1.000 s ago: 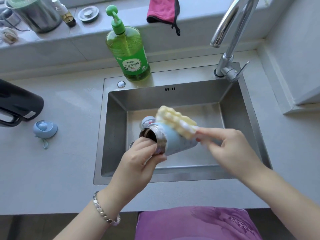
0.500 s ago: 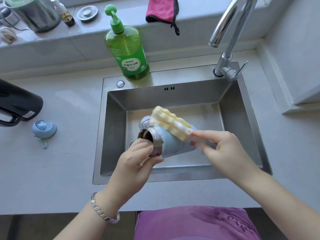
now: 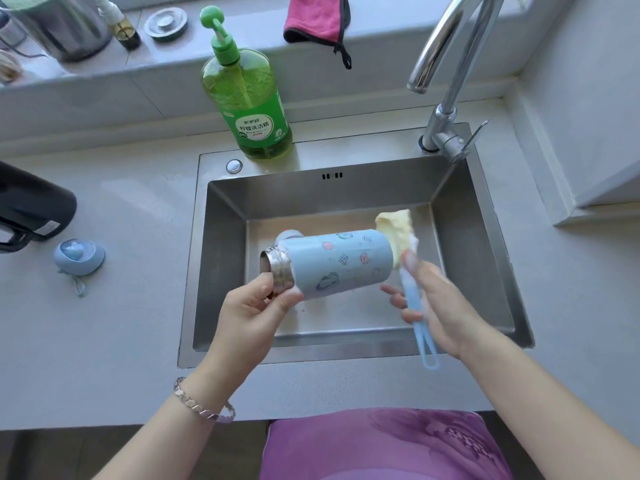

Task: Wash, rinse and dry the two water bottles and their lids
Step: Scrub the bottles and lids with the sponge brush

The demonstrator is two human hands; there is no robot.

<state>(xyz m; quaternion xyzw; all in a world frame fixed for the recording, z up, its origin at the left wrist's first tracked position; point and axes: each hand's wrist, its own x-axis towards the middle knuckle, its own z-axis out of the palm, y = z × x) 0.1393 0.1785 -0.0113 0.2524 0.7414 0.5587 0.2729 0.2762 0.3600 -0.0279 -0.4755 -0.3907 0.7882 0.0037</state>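
Since a moment ago your sponge brush (image 3: pixel 395 233) has slid off the side of the bottle (image 3: pixel 341 261) near its neck and now sits against the closed base end, and the bottle has swung to lie nearly level. Around you, the grey worktop (image 3: pixel 138 306) carries the steel sink (image 3: pixel 467 258), with the tap (image 3: pixel 446 64) at its back right corner and no water visibly running. You hold the bottle above the basin, its long axis running left to right, open steel mouth to the left. Your left hand (image 3: pixel 249 313) pinches the steel neck between thumb and fingers, so it alone bears the bottle. Your right hand (image 3: pixel 440 306) has its fingers curled round the brush's blue handle, thumb high near the sponge head. The base is the end nearer your right hand, so scrubbing it looks like the step in hand; the mouth and inside lie toward your left. Washing seems only partly done. A green soap bottle (image 3: pixel 249 98) stands on the sink's back rim, a dark flask (image 3: pixel 31 206) lies on the worktop at far left, a pink cloth (image 3: pixel 317 15) rests on the ledge, and a small blue lid (image 3: pixel 79 256) sits near the flask.
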